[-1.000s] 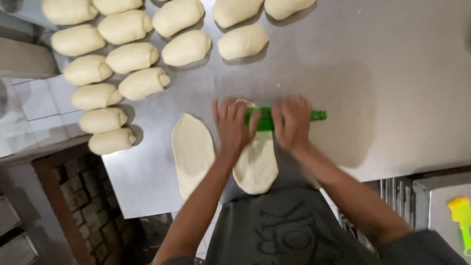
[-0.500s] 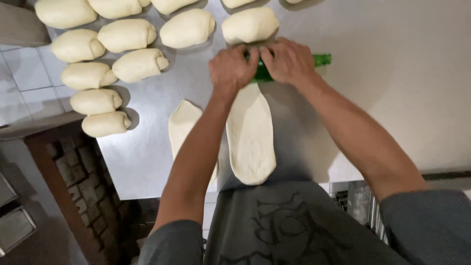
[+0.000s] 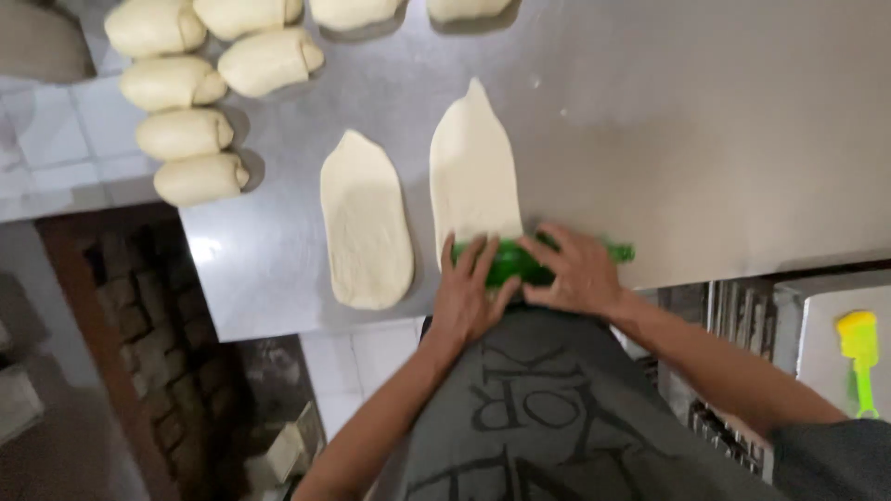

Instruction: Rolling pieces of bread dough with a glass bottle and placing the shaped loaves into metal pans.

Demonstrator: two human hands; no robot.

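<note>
My left hand (image 3: 469, 297) and right hand (image 3: 574, 271) lie flat, fingers spread, pressing on the green rolling pin (image 3: 520, 262) at the near edge of the steel counter (image 3: 724, 139). The pin sits on the near end of a long flattened dough sheet (image 3: 473, 167), which stretches away from it. Just left of the pin lies a second flattened oval of dough (image 3: 364, 221). Further left and beyond, rolled dough logs (image 3: 200, 178) sit in rows. Far right of the pin, below the counter, is a yellow-green scraper (image 3: 861, 357).
</note>
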